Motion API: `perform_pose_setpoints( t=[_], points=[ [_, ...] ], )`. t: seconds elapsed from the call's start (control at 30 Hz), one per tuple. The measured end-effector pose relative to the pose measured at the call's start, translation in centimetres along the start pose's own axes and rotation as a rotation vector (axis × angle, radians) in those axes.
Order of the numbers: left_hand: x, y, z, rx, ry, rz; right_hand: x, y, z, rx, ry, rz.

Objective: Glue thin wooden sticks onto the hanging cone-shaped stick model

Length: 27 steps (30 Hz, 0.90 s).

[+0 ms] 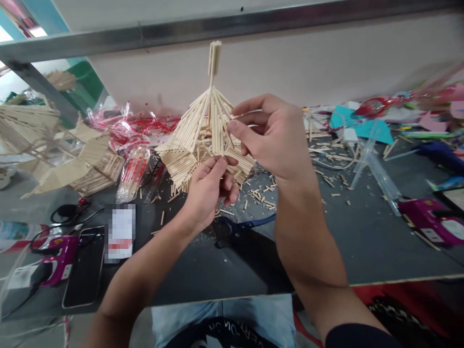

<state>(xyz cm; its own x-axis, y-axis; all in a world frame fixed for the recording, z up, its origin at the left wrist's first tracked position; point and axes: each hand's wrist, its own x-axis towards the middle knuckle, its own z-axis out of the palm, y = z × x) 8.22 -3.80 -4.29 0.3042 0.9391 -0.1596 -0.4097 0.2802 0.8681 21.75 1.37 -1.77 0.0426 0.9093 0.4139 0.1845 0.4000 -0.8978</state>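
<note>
A model built of thin wooden sticks (197,118) stands upright in front of me, with a cone-like roof, a narrow bundle of sticks on top and flared panels below. My left hand (216,181) is closed on the lower front of the model, thumb and fingers pinching the stick ends. At the right slope of the roof, my right hand (263,130) pinches a wooden stick between thumb and fingertips. Whether that stick is loose or joined to the roof, I cannot tell. Blue-handled cutters (235,226) lie on the table beneath my hands.
Short cut stick pieces (263,195) litter the dark table (232,275). Another stick model (72,164) and wrapped stick packs (133,174) sit left. Near them lie a black phone (84,266) and a purple power strip (60,261); another purple strip (429,220) is right. A metal rail (232,26) crosses behind.
</note>
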Motion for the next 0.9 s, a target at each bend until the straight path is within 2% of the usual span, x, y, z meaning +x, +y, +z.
perform_pose_setpoints(
  t=[0.1, 0.27, 0.4, 0.53, 0.77, 0.9],
  points=[
    [0.0, 0.2, 0.0, 0.024, 0.014, -0.006, -0.3, -0.3, 0.1, -0.056, -0.020, -0.034],
    [0.0, 0.1, 0.1, 0.036, 0.014, 0.004, -0.6, -0.5, 0.5, -0.047, -0.070, 0.009],
    [0.1, -0.2, 0.2, 0.051, 0.037, 0.046, -0.6, -0.1, 0.8, -0.034, -0.094, -0.035],
    [0.0, -0.3, 0.1, 0.082, 0.054, 0.064, -0.5, 0.5, 0.7, -0.010, -0.132, -0.010],
    [0.0, -0.2, 0.1, 0.070, 0.016, 0.023, -0.3, 1.0, 0.5, 0.000, -0.179, -0.015],
    [0.2, 0.1, -0.1, -0.003, -0.017, -0.027, -0.2, 0.8, 0.6, 0.010, -0.158, 0.020]
  ],
)
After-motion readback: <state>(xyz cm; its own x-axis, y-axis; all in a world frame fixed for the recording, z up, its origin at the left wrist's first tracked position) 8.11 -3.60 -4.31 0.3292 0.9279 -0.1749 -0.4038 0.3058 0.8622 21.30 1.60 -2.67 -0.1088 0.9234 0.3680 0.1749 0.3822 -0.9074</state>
